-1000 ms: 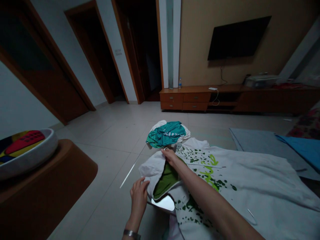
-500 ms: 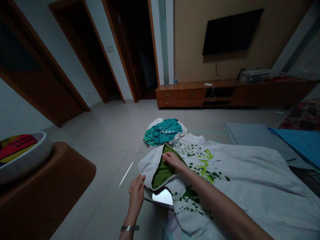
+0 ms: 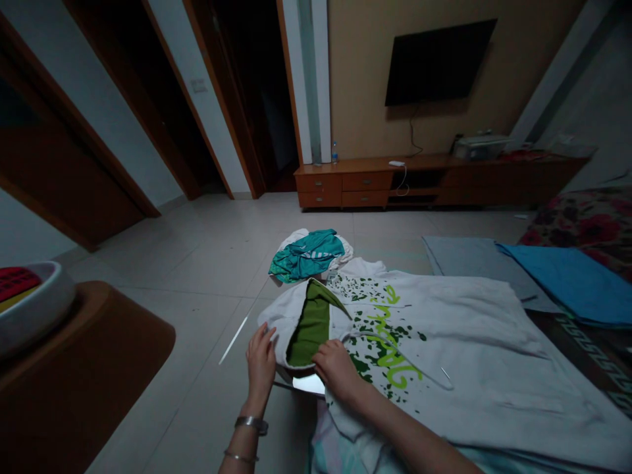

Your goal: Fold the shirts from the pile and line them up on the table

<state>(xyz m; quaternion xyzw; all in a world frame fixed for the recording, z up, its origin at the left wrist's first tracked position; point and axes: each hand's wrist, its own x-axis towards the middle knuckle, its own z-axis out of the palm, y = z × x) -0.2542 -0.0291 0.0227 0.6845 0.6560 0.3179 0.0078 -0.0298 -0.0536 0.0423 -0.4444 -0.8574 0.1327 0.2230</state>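
One hand (image 3: 336, 372) lower on hoodie (image 3: 474, 368)

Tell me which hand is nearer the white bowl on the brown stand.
Left hand is nearer the white bowl, at the hood edge of the white hooded sweatshirt; the right hand lies farther off, on the sweatshirt's front.

White hoodie (image 3: 459, 355) splattered dark green with lime-green lettering, olive hood lining (image 3: 311, 322), teal shirt (image 3: 307, 255) just above mid-frame
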